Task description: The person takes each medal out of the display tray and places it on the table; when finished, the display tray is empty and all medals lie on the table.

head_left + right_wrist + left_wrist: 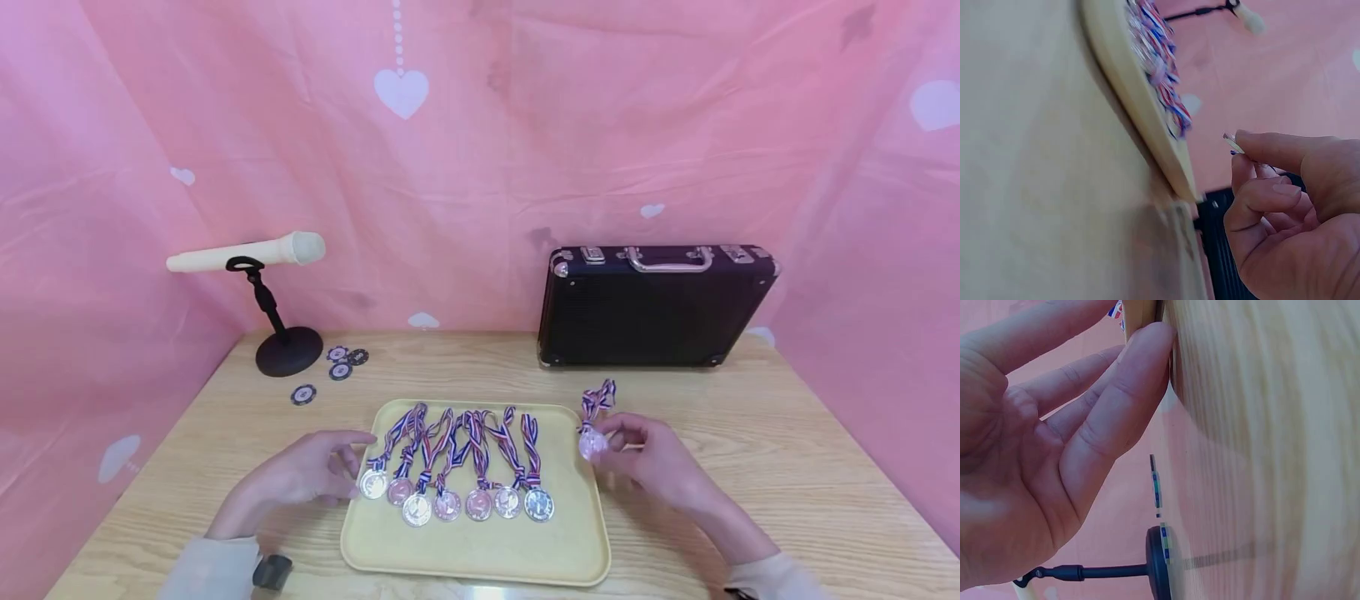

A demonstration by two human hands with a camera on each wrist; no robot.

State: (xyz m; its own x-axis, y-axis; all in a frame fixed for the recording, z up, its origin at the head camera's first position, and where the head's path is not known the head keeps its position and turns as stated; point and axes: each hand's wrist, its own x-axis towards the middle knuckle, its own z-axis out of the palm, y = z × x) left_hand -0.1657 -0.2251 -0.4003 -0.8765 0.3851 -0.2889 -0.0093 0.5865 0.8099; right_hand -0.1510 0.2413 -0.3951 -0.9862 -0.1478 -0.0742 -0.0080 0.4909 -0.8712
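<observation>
Medal with striped ribbon: pinched in right hand, just right of tray. Left hand: fingers relaxed, spread, touching tray's left edge.

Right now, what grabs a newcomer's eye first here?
A row of seven medals with striped ribbons on a yellow tray at the table's near edge. The right hand pinches another medal just off the tray's right side; a black case stands behind.

Cream microphone on black round-based stand, dark poker chips beside it, closed black metal-edged case opposite
</observation>
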